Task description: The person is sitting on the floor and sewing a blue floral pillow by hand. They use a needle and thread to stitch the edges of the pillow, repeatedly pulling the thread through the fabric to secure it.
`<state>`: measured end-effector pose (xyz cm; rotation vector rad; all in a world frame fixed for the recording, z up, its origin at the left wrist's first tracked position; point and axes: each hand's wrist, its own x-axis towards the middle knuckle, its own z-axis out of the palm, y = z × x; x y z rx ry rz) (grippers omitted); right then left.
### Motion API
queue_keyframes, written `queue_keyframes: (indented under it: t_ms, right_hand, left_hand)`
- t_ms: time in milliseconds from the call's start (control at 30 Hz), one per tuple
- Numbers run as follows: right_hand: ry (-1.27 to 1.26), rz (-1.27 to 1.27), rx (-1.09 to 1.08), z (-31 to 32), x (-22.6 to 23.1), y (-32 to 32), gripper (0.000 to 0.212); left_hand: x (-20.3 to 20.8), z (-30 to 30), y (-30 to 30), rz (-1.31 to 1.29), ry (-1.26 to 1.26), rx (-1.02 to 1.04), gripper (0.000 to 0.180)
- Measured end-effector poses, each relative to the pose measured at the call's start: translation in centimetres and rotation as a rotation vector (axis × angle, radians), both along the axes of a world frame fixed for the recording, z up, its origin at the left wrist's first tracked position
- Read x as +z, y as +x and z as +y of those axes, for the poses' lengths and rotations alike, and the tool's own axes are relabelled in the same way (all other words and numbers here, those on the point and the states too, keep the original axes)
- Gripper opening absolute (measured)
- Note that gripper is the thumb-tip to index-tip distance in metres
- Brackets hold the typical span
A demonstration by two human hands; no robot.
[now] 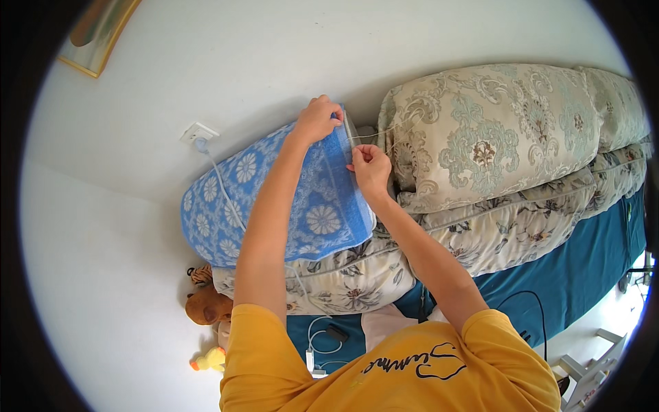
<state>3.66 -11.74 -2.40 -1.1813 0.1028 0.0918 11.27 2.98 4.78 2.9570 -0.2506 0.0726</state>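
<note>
Yellow shirt (405,371), teal sheet (570,275), white wall (274,55), left hand (318,120), right hand (371,168) both near-closed by blue towel (319,196), hold unclear.

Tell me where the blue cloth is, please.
In the head view, the blue cloth lies left of centre, by the left hand, between the wall socket and the beige pillow.

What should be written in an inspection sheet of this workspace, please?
Surface: teal sheet, partly under floral bedding.
Job's things: blue floral towel covering something bulky; thin pale cord; brocade pillow at right.
Clutter: plush toys at left.
Hands: left hand and right hand at towel's right edge; hold unclear.
Cables: white cable from wall socket across towel; black cable at lower right.
Surroundings: white wall, framed picture at upper left.
</note>
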Motion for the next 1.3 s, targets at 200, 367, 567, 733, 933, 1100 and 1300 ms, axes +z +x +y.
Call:
queue_keyframes:
  t_ms: [200, 367, 567, 733, 933, 1100, 1300]
  right_hand:
    - [-0.058, -0.002, 0.056, -0.3, 0.8, 0.9, 0.015]
    - [-0.063, 0.05, 0.072, -0.3, 0.8, 1.7, 0.015]
    - [-0.055, 0.073, 0.141, -0.3, 0.8, 2.1, 0.016]
    - [-0.103, 0.131, 0.227, -0.8, 1.7, 2.5, 0.014]
    - [-0.049, 0.188, 0.224, -0.5, 1.0, 3.3, 0.009]
    - [0.0, 0.31, 0.279, -0.5, 0.7, 4.9, 0.008]
    - [-0.031, 0.367, 0.378, -0.8, 1.5, 5.5, 0.011]
  left_hand:
    - [-0.5, -1.2, 0.3, -0.058, 0.094, 0.055, 0.003]
    - [-1.1, -1.0, 0.2, -0.137, -0.012, 0.072, 0.012]
    - [-2.3, 0.4, -0.1, -0.158, -0.161, 0.256, 0.033]
    - [-2.8, 0.6, 0.0, -0.131, -0.221, 0.283, 0.036]
    - [-3.0, 1.2, 0.3, -0.099, -0.289, 0.269, 0.037]
    - [-2.4, 1.3, 0.7, 0.027, -0.459, 0.31, 0.039]
    - [-1.0, 1.4, 0.3, 0.171, -0.554, 0.369, 0.042]
